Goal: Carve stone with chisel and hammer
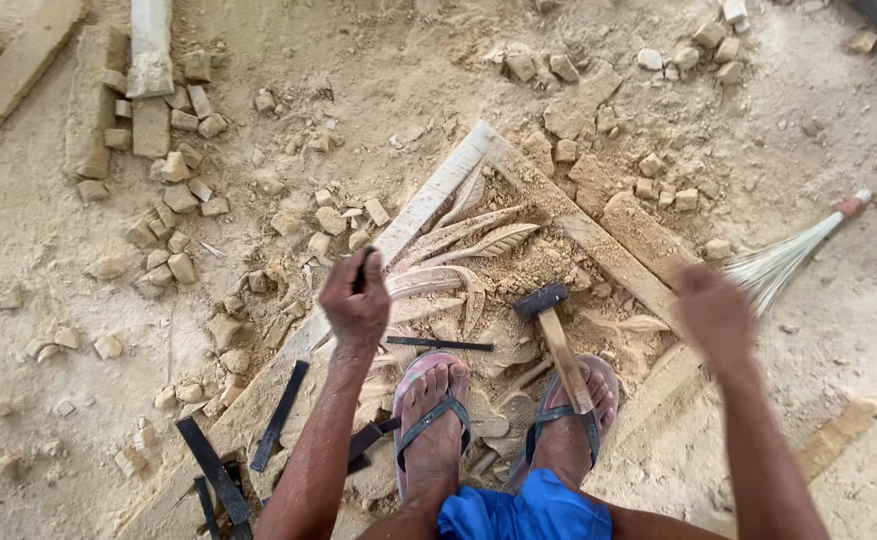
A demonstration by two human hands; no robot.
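A pale stone slab [438, 190] carved with leaf shapes lies on the sandy ground under my sandalled feet. My left hand [355, 300] is closed around a thin dark chisel [364, 268] at the slab's left rim. A hammer [554, 330] with a dark head and wooden handle rests on the carving, its handle across my right foot. My right hand [713, 312] hovers blurred over the slab's right frame, right of the hammer, holding nothing. Another dark chisel [440, 344] lies flat on the carving just in front of my left foot.
Stone chips and blocks [173, 170] are strewn left and behind the slab. Several dark flat chisels [220, 470] lie at the lower left. A straw broom [793, 255] lies to the right. A long stone bar [148, 45] sits at the top left.
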